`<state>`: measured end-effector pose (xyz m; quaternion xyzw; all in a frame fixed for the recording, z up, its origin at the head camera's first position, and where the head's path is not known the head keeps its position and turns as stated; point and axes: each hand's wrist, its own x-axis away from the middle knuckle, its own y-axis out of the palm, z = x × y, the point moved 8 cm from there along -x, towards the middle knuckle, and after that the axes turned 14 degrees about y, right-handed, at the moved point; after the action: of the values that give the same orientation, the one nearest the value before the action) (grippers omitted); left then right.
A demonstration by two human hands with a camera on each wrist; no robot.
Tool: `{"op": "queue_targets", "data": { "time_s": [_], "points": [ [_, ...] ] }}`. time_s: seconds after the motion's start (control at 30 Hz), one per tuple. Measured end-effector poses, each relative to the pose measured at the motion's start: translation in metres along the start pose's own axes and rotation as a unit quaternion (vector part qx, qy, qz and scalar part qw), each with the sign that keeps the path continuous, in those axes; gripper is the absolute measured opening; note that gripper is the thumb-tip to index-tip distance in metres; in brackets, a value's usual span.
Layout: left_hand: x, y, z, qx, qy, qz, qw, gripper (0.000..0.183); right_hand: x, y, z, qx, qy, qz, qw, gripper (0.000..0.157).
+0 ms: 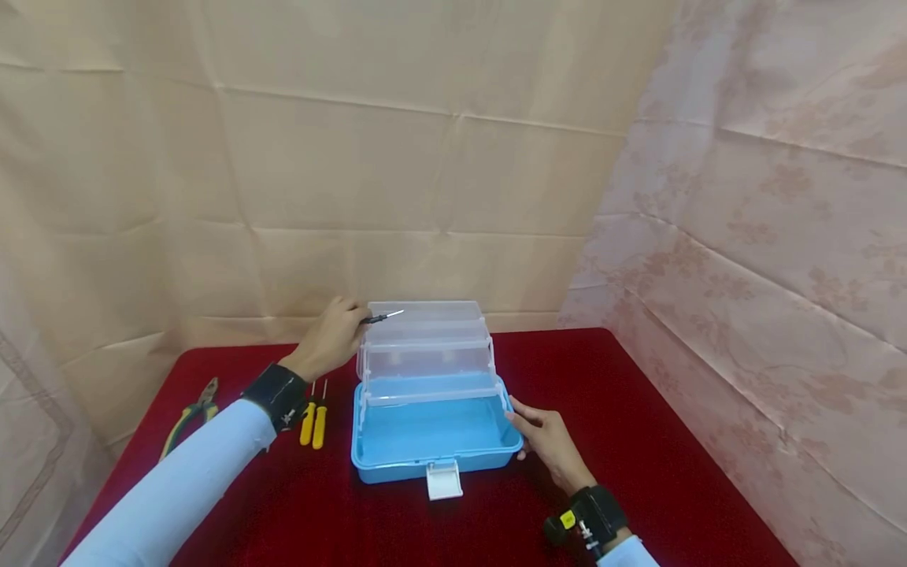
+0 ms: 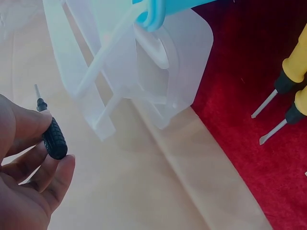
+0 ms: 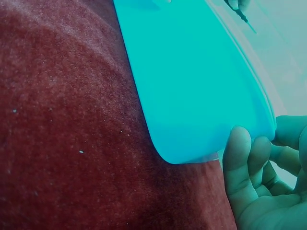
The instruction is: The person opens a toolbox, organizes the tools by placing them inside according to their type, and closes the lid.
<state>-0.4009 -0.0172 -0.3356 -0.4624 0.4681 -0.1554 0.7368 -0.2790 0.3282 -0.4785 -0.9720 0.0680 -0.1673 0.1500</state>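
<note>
My left hand (image 1: 331, 337) pinches a small black-handled screwdriver (image 1: 379, 318) with a thin metal shaft, held up beside the raised trays. In the left wrist view, its ridged handle (image 2: 55, 143) sits between thumb and fingers. A light-blue toolbox (image 1: 397, 472) stands on the cloth with its clear lid and clear trays (image 1: 428, 360) folded up and back. Its white front latch (image 1: 444, 482) hangs down. At the box's right side my right hand (image 1: 551, 445) grips the wall near the front corner; the right wrist view shows fingertips (image 3: 237, 143) against the blue plastic.
Left of the box lie two yellow-handled screwdrivers (image 1: 319, 425), partly behind the left wrist. Farther left are pliers (image 1: 207, 402) with yellow-green handles, partly covered by the sleeve. A red cloth (image 1: 602, 394) covers the table. Beige curtain (image 1: 397, 173) hangs behind; floral curtain (image 1: 779, 220) hangs right.
</note>
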Motion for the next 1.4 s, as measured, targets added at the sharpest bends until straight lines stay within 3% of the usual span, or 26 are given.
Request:
{"op": "queue_targets", "data": {
  "time_s": [0.47, 1.0, 1.4],
  "points": [
    [-0.002, 0.002, -0.017, 0.006, -0.022, -0.012, 0.9997, 0.029, -0.001, 0.0, 0.001, 0.009, 0.002, -0.004, 1.0, 0.059],
    [-0.012, 0.011, -0.015, -0.004, -0.011, -0.042, 0.999, 0.028, -0.002, 0.0, 0.003, 0.001, -0.001, -0.006, 1.0, 0.062],
    [-0.021, 0.018, -0.01, -0.015, 0.012, -0.04, 0.999, 0.028, 0.006, 0.001, 0.001, -0.01, -0.007, -0.014, 1.0, 0.06]
  ]
}}
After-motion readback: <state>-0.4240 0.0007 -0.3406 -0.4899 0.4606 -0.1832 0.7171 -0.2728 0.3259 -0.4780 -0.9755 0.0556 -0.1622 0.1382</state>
